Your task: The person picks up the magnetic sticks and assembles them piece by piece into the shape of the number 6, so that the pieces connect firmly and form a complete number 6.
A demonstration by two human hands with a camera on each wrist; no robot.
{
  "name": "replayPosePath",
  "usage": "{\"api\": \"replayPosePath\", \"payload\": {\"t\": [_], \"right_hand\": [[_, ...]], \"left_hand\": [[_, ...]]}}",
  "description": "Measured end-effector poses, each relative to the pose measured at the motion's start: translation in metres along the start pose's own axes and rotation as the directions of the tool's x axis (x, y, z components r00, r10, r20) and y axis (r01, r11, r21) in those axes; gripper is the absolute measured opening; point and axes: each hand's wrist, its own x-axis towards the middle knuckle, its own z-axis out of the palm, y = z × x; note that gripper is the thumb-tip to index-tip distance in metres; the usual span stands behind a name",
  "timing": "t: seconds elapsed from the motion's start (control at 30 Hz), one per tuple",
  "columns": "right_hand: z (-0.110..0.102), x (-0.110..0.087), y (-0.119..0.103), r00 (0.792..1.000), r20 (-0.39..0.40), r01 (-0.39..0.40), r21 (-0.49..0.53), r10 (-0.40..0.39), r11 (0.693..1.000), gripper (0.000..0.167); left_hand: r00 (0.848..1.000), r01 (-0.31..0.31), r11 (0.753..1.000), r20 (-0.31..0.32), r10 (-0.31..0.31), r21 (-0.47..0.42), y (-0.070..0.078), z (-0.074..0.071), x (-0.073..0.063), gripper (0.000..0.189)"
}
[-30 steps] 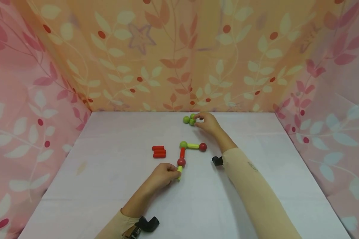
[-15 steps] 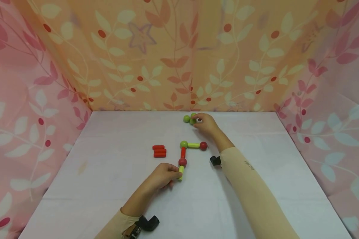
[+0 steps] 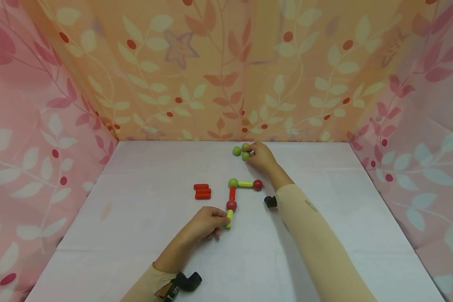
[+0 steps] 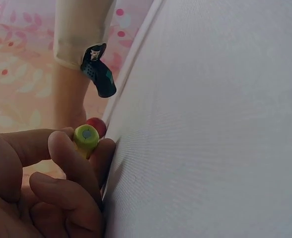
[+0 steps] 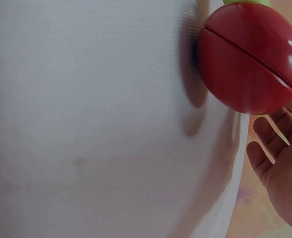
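My left hand (image 3: 204, 222) pinches a yellow-green magnetic rod (image 3: 229, 219) between thumb and fingers. The rod's round end, with a grey disc, faces the left wrist camera. Its far end meets a red ball (image 3: 231, 205), from which a red rod (image 3: 232, 193) runs back to a green ball (image 3: 233, 183). A second yellow-green rod (image 3: 245, 184) leads right from there to another red ball (image 3: 258, 185), large in the right wrist view. At the back, my right hand (image 3: 263, 157) has thumb and index finger around the nearest of three loose green balls (image 3: 246, 156).
Three red rods (image 3: 202, 191) lie side by side left of the chain. Flowered cloth walls (image 3: 226, 84) enclose the white table (image 3: 143, 167) at the back and sides. A black wrist camera (image 3: 270, 201) hangs under the right sleeve, near the red ball.
The nearest loose green ball has shifted slightly right, a little apart from the others, with my right fingers at it. My left hand keeps its pinch on the yellow-green rod.
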Motion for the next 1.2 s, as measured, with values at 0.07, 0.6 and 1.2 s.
{"api": "replayPosePath", "payload": {"t": [0.07, 0.6, 1.2], "right_hand": [[0.001, 0.0, 0.002, 1.0, 0.009, -0.015, -0.004, 0.015, 1.0, 0.039], [-0.012, -0.017, 0.01, 0.992, 0.029, -0.127, 0.071, 0.126, 0.989, 0.04], [-0.019, -0.106, -0.031, 1.0, 0.002, 0.007, 0.165, -0.007, 0.986, 0.038]], "left_hand": [[1.0, -0.002, 1.0, 0.0, 0.002, 0.007, 0.0, 0.0, 0.0, 0.028], [0.999, 0.005, 0.999, 0.042, -0.003, -0.036, -0.002, -0.004, 0.004, 0.029], [0.999, 0.016, 0.999, 0.049, -0.014, -0.049, -0.006, -0.006, 0.002, 0.03]]}}
